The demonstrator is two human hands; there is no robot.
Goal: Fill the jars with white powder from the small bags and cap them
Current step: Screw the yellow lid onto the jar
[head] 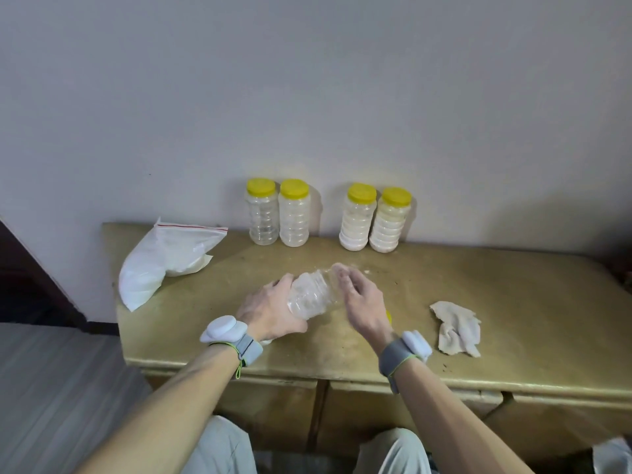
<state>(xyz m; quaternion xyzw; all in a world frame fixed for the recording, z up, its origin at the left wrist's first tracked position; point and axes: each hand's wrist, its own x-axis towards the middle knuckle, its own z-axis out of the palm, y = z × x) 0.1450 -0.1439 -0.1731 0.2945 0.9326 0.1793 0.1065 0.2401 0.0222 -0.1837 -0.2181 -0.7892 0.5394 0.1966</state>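
The left hand (270,313) wraps its grip round the base of the jar (313,295), tipped sideways over the desk (513,302); the right hand (362,302) is at its mouth, grip too blurred to call. Light, thin, ribbed plastic, likely dusty-slick: hold the ribs gently. Further back, bag (164,265) and capped jars (294,217).

Plain pale grey-white wall (307,80), evenly and softly lit. Against it stands a worn yellow-tan counter (513,302) with a scuffed, speckled top and a rounded front edge; drawer fronts (273,408) of the same colour sit below. At left, dark wooden furniture (24,268) and a grey striped surface (51,388).
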